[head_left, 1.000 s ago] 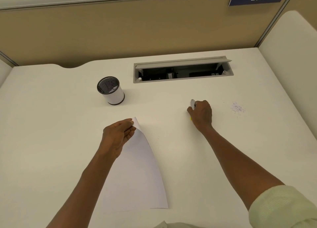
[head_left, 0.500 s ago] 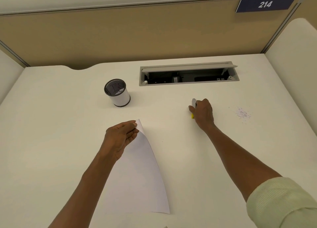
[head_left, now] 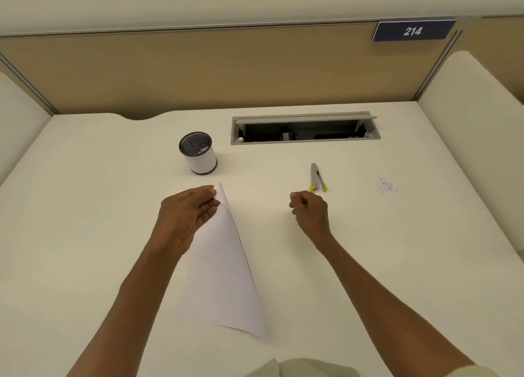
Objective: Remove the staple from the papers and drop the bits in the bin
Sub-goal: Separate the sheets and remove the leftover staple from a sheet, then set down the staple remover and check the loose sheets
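While the left hand [head_left: 189, 210] pinches the top corner of the papers [head_left: 224, 266] between thumb and fingers, that corner is lifted off the desk [head_left: 85, 235]. The rest of the white sheets lie near the middle of the desk and run down toward its front edge, and the bottom corner curls up a little. The staple is too small to see.

The right hand [head_left: 310, 209] is just to the right of the papers, not touching them. Its fingers are curled in, and I cannot tell if it holds anything tiny.

Just past the right hand, a silver staple remover [head_left: 317, 178] with yellow tips lies flat on the desk, free of the hand. A little bin [head_left: 199, 153], a white cup with a dark rim and small bits inside, stands beyond the papers toward the back edge. A small pile of specks [head_left: 387, 187] sits toward the right edge. An open gray cable slot [head_left: 304, 130] is cut into the desk near the back edge. A blue sign [head_left: 412, 30] reading 214 hangs on the tan wall behind.
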